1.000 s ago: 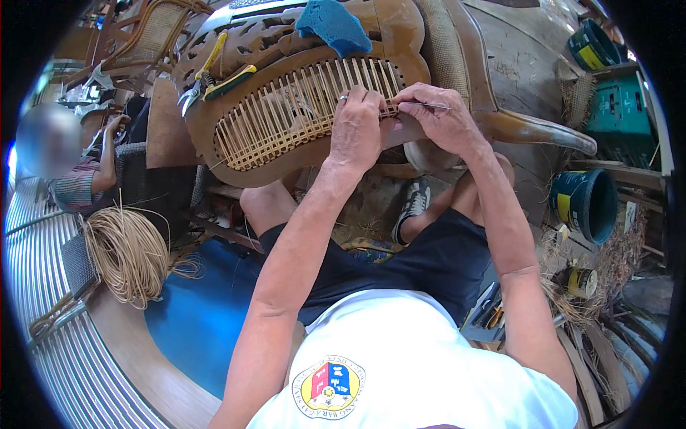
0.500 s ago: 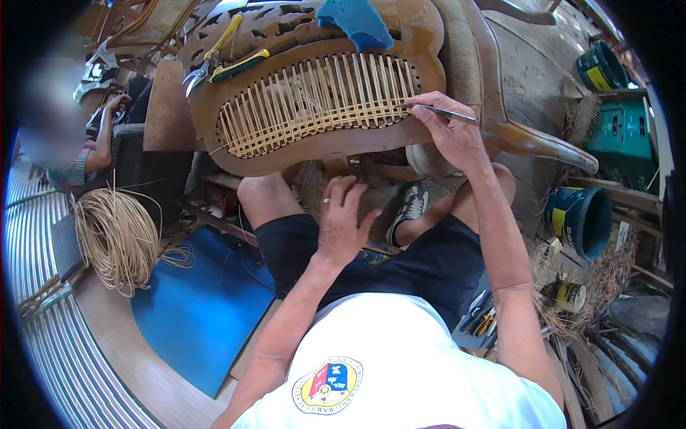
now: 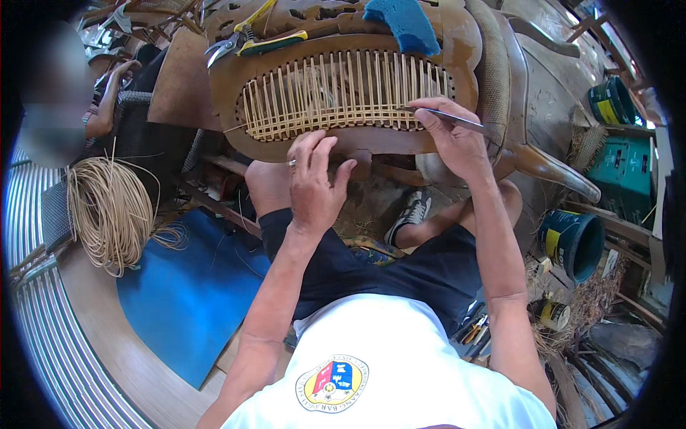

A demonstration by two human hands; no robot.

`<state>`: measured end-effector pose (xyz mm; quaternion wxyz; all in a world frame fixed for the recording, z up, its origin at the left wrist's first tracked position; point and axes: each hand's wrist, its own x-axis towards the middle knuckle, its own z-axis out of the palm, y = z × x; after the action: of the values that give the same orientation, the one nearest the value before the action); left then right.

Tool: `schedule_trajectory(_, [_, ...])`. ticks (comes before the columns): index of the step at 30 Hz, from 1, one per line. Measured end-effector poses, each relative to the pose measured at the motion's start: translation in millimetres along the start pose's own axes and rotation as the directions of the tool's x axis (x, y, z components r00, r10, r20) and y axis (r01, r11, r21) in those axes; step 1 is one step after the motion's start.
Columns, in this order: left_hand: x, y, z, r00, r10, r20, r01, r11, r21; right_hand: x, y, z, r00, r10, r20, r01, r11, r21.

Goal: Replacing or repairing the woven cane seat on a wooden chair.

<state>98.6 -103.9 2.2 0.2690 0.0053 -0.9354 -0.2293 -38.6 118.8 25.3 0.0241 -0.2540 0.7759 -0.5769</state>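
Observation:
In front of me lies a carved brown wooden chair frame (image 3: 275,149) with an oval opening strung with rattan cane strands (image 3: 336,82). Along the near edge of the opening, cross strands form a tight woven band (image 3: 314,124). My right hand (image 3: 457,139) grips a thin pointed metal tool (image 3: 451,119), its tip on the weave toward the right. Fingers apart, my left hand (image 3: 315,182) has its fingertips at the near rim of the frame, just below the weave. Yellow-handled pruning shears (image 3: 246,41) and a blue sponge (image 3: 404,25) rest on the frame beyond the opening.
A coil of cane (image 3: 111,214) sits at the left, beside a blue sheet (image 3: 189,300). Another person's arm (image 3: 107,104) shows at the far left. Dark buckets (image 3: 572,245) and a green crate (image 3: 620,170) stand at the right. Hand tools (image 3: 473,330) lie near my right hip.
My left hand has moved up to the frame's near rim. The tool tip in my right hand has shifted left along the weave. The view has shifted slightly.

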Motion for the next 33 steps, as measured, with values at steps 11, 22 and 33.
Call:
schedule_trajectory(11, [-6.4,3.5,17.3,0.995,0.033,0.091,-0.033,0.999,0.006,15.7,2.2,30.7,0.998,-0.037,0.054,0.038,0.999,-0.012])
schedule_trajectory(22, [-2.1,6.2,8.3,0.987,0.004,0.158,0.004,0.999,-0.045,15.0,9.4,23.0,0.994,0.104,-0.022,-0.105,0.994,-0.024])
schedule_trajectory(33, [-6.8,8.2,9.0,0.983,-0.013,0.186,0.022,0.999,-0.046,11.9,0.3,21.5,0.996,0.02,0.083,-0.011,0.995,-0.103])
